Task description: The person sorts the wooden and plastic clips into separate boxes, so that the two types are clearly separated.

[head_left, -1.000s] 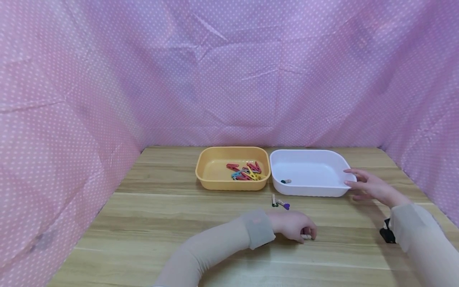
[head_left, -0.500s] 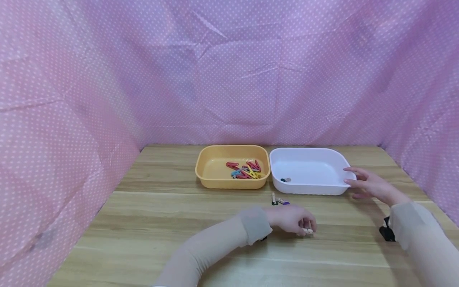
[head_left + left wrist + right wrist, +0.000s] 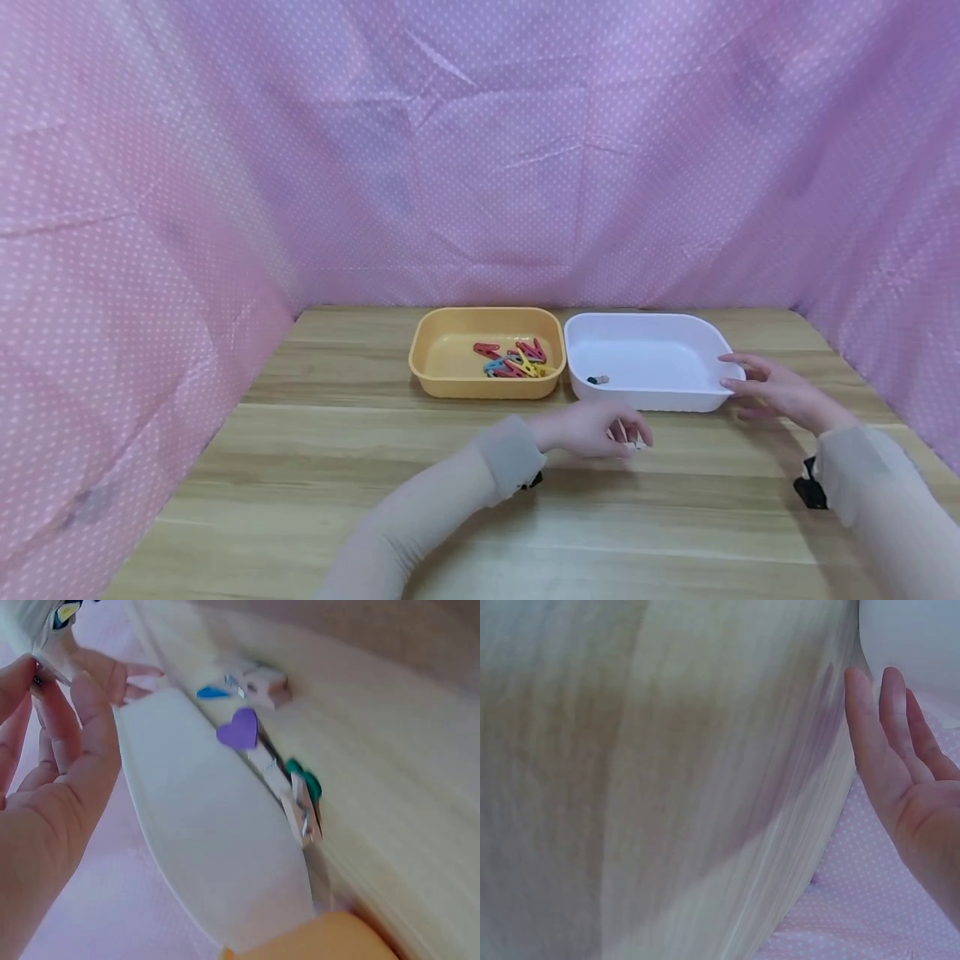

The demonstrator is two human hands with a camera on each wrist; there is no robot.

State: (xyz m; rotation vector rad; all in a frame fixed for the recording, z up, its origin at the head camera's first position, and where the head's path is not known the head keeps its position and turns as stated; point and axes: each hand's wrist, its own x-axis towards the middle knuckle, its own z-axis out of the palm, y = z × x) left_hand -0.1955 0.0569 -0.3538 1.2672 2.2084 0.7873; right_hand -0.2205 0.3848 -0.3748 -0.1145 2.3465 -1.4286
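Observation:
My left hand pinches a small wooden clothespin between thumb and fingers, above the table in front of the white tray. Fingers cover most of that clothespin in the left wrist view. On the table along the tray lie a clothespin with a purple heart, one with a green piece and one beside a blue tip. A small clothespin lies inside the white tray. At the tray's right end, my right hand has its fingers extended against the rim.
Left of the white tray stands a yellow tray with several red, blue and yellow plastic clothespins in it. Both trays stand on a wooden table, with a pink dotted cloth hanging behind and at the sides.
My left hand has lifted the small clothespin and moved it away from me, toward the white tray, now covering the loose clothespins in the head view. The right hand stays at the tray's end.

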